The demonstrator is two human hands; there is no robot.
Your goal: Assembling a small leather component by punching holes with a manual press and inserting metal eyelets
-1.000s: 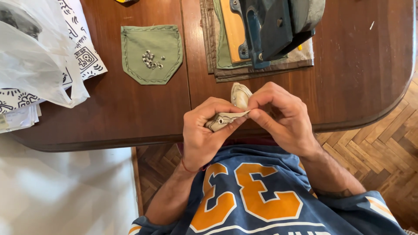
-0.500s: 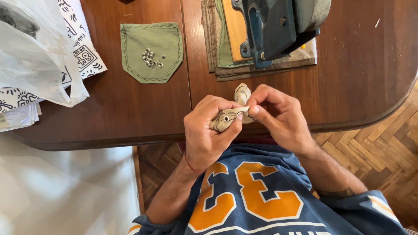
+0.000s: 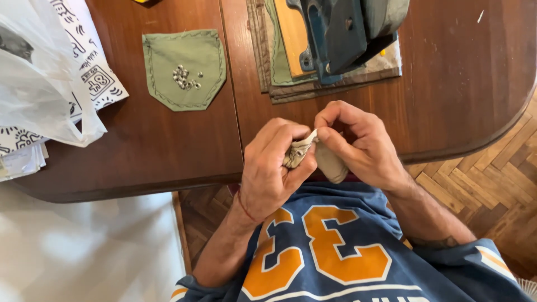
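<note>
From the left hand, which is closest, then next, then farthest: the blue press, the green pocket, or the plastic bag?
1. Blue metal press, on the table just above the left hand.
2. Green fabric pocket, up and leftward.
3. White plastic bag, at the table's far left edge.

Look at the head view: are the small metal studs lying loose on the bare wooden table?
No, the small metal studs lie in a cluster on the green pocket-shaped fabric piece, which itself lies flat on the wooden table.

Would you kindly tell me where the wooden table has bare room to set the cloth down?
Bare wood lies on the table right of the blue machine, and between the green pocket piece and near edge. The left end, with plastic bag and papers, is crowded.
</note>
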